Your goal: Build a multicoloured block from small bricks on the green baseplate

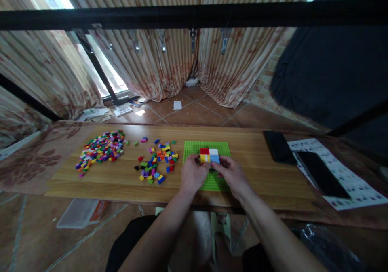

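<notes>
A small block of toy bricks (209, 154), red, white, yellow and light blue on top, is on or just above the green studded baseplate (191, 146). My left hand (193, 174) grips its left and near side, with thumb and fingers closed. From the right, my right hand (233, 174) pinches the light blue corner. Fingers cover the block's lower edges, so I cannot tell whether it is pressed onto the studs. Left of the baseplate lie scattered loose bricks (160, 155) in many colours.
A large heap of small bricks (104, 148) covers the wooden board's (248, 150) left end. At right lie a black phone (279, 146), a second dark device (323, 175) and a printed sheet (363, 191). A black bar (194, 18) crosses beyond the board.
</notes>
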`<state>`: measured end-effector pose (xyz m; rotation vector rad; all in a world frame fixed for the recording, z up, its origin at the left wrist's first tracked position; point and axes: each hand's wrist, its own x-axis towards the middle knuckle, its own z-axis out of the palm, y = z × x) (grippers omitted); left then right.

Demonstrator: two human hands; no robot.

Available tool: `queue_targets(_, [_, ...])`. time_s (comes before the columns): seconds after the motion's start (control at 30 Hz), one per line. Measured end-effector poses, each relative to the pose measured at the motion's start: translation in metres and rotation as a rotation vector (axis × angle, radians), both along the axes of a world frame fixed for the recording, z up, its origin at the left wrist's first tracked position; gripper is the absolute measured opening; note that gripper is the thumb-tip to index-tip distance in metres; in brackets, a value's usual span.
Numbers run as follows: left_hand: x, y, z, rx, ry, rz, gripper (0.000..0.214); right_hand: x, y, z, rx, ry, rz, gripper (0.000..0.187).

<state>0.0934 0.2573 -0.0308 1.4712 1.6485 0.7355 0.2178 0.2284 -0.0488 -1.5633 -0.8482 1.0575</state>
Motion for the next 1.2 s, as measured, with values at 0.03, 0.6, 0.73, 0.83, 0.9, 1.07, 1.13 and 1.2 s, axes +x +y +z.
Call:
queue_targets(0.03, [0.000,0.000,0.000,0.000,-0.001,0.000,0.033,0.000,0.000,0.000,-0.002,0.003,-0.007,0.048])
queue_targets(0.6, [-0.016,-0.002,-0.003,0.074,-0.125,0.014,0.034,0.014,0.001,0.015,0.231,-0.538,-0.186,0.040])
queue_targets(0.73, [-0.039,0.014,0.004,0.174,-0.347,0.234,0.028,-0.020,-0.007,0.023,0.429,-0.636,0.041,0.026])
queue_targets(0.83, [-0.067,0.022,0.013,0.227,-0.581,0.404,0.026,-0.049,-0.009,0.020,0.438,-0.713,0.315,0.023])
queue_targets(0.9, [-0.085,0.023,0.021,0.202,-0.724,0.455,0.029,-0.066,-0.006,0.016,0.415,-0.760,0.413,0.023])
queue_targets(1.07, [-0.115,0.017,0.035,0.160,-0.902,0.491,0.033,-0.095,0.007,0.001,0.397,-0.867,0.532,0.024])
queue_targets(1.13, [-0.120,0.015,0.039,0.144,-0.922,0.505,0.034,-0.104,0.011,-0.003,0.396,-0.901,0.566,0.025])
queue_targets(1.2, [-0.123,0.014,0.041,0.127,-0.943,0.510,0.035,-0.111,0.014,-0.006,0.386,-0.945,0.594,0.026])
